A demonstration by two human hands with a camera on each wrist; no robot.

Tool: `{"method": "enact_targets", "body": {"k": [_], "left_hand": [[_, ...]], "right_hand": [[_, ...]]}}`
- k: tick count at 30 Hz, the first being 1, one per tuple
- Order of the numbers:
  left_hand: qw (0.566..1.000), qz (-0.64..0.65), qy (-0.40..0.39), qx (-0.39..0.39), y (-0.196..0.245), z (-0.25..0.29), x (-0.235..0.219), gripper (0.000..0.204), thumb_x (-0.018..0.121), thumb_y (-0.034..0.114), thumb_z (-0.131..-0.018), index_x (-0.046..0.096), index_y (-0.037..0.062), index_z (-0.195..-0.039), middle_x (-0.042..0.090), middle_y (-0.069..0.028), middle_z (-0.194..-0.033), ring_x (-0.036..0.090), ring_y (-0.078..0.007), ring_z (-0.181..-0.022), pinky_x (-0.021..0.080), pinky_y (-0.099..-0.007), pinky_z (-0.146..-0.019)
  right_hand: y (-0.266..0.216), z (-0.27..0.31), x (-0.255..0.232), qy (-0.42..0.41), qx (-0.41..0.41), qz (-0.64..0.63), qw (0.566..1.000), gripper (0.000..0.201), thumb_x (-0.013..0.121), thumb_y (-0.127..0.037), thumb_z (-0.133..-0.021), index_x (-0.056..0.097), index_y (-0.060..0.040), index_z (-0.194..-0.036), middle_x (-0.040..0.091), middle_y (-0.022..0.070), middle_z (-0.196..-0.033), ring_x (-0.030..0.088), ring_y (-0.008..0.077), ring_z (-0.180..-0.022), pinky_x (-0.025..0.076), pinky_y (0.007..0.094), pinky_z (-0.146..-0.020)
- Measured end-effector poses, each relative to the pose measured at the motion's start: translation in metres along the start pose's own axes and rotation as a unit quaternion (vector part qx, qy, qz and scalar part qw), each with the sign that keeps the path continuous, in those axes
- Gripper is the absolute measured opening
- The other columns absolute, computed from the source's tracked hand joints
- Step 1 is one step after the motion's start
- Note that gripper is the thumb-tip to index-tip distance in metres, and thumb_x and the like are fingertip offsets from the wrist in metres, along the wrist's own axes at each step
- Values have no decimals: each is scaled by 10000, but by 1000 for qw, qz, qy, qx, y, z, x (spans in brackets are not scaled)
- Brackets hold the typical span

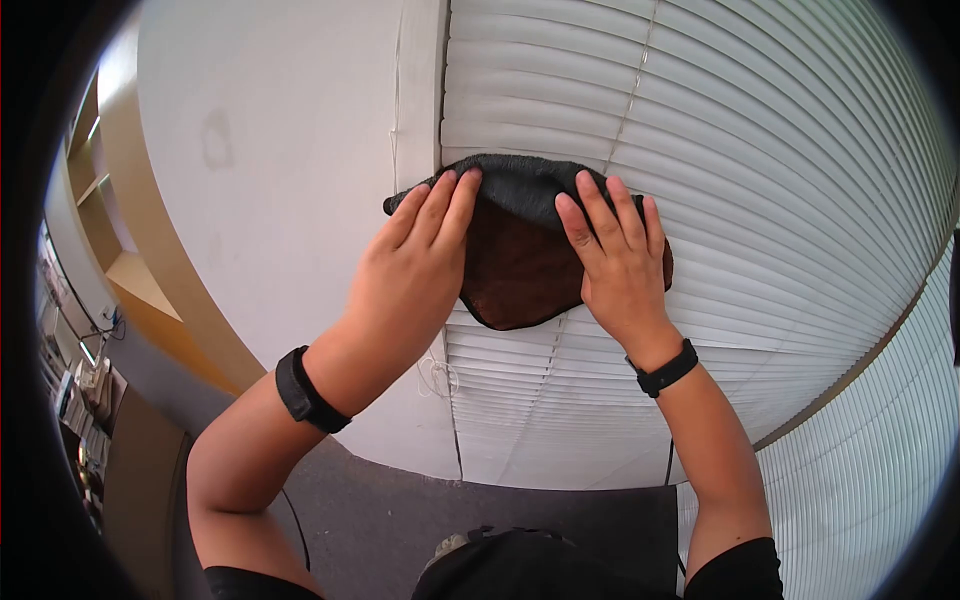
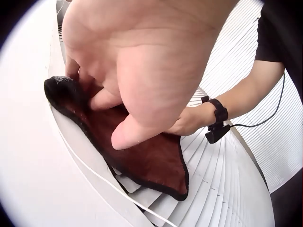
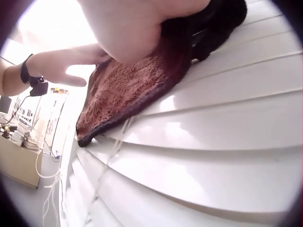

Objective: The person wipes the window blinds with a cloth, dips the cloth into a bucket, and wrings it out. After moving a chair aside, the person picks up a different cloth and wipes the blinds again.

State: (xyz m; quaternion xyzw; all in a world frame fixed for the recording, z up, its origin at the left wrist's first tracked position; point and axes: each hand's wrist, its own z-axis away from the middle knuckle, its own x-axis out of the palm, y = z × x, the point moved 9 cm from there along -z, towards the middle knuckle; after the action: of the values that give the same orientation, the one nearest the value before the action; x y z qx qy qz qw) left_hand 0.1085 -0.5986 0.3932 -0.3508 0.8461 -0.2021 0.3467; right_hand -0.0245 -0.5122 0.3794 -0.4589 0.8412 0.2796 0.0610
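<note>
A brown cloth with a dark edge (image 1: 520, 270) lies against white window blinds (image 1: 560, 80), its grey upper part folded over. My left hand (image 1: 415, 270) rests on its left side with fingers nearly straight, at the border of wall and blinds. On the right side, my right hand (image 1: 625, 270) presses the cloth with spread, straight fingers. Seen from the left wrist, the left thumb and fingers lie over the brown face (image 2: 151, 165). In the right wrist view the cloth (image 3: 123, 90) hangs slightly off the slats near its lower corner.
A white wall (image 1: 270, 150) adjoins the blinds on the left, with a thin cord (image 1: 396, 100) hanging beside the frame. Wooden shelves (image 1: 150, 280) and books (image 1: 85, 410) stand at the far left. More blinds (image 1: 850, 480) run along the lower right.
</note>
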Motion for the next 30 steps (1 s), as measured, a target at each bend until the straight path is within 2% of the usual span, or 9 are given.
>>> {"method": "enact_targets", "body": {"k": [3,5,6,8,9,14,17,23,30], "left_hand": [[999,8,-38,15,1,7,2,504,607,79,-851,557,-105,-1317,443,-150,-1514,457,-261,-1379,378,-383,-1145],[999,17,-43,12,6,14,6,513,605,80,-850,549,-108,-1324,441,-154,-1515,452,-266,-1384,377,-384,-1145],[998,27,-49,7,9,17,10,522,604,80,-849,540,-111,-1331,438,-158,-1517,447,-272,-1389,377,-385,-1146],[997,38,-67,6,16,25,14,531,599,80,-850,529,-117,-1337,438,-161,-1516,446,-276,-1390,376,-387,-1147],[995,49,-82,5,20,29,18,539,595,80,-850,518,-123,-1343,438,-165,-1516,444,-280,-1391,375,-388,-1148],[993,58,-105,-5,44,54,32,575,598,98,-838,499,-137,-1354,429,-184,-1519,428,-294,-1402,358,-393,-1158],[988,42,-145,10,62,66,40,598,576,138,-846,486,-165,-1354,415,-246,-1512,423,-333,-1403,339,-403,-1168],[984,12,-173,26,89,87,56,609,520,197,-879,487,-164,-1369,422,-279,-1497,402,-370,-1413,313,-427,-1184],[979,58,-196,16,103,103,69,610,508,198,-876,488,-160,-1370,424,-290,-1491,417,-377,-1400,315,-436,-1182]], "right_hand": [[-6,4,6,-45,-31,0,998,689,609,-95,-840,494,-303,-1488,351,-18,-1615,305,239,-1485,172,479,-1219],[-8,7,2,-55,3,-161,985,641,674,-261,-838,527,-286,-1461,342,-16,-1619,290,246,-1490,152,499,-1219],[-9,9,5,-57,3,-163,985,641,674,-261,-838,527,-286,-1461,342,-16,-1619,290,246,-1490,152,499,-1219],[-13,17,11,-44,0,-140,989,694,724,-415,-805,527,-281,-1457,335,-17,-1620,281,251,-1492,143,521,-1214],[-15,21,14,-60,2,-142,988,680,726,-436,-819,530,-287,-1453,321,-26,-1624,268,247,-1492,148,529,-1209],[-30,43,25,-86,-7,-122,989,650,724,-403,-835,535,-280,-1445,304,-49,-1629,250,226,-1491,163,531,-1202],[-39,60,36,-97,-15,-100,990,620,715,-361,-854,539,-272,-1442,312,-57,-1625,257,218,-1487,165,525,-1202],[-54,93,54,-72,-21,-70,995,511,610,-214,-926,560,-271,-1431,322,-82,-1618,253,208,-1488,159,508,-1206],[-69,117,69,-104,-30,-46,993,557,535,-123,-909,541,-260,-1449,310,-79,-1625,226,215,-1500,153,515,-1208]]}}
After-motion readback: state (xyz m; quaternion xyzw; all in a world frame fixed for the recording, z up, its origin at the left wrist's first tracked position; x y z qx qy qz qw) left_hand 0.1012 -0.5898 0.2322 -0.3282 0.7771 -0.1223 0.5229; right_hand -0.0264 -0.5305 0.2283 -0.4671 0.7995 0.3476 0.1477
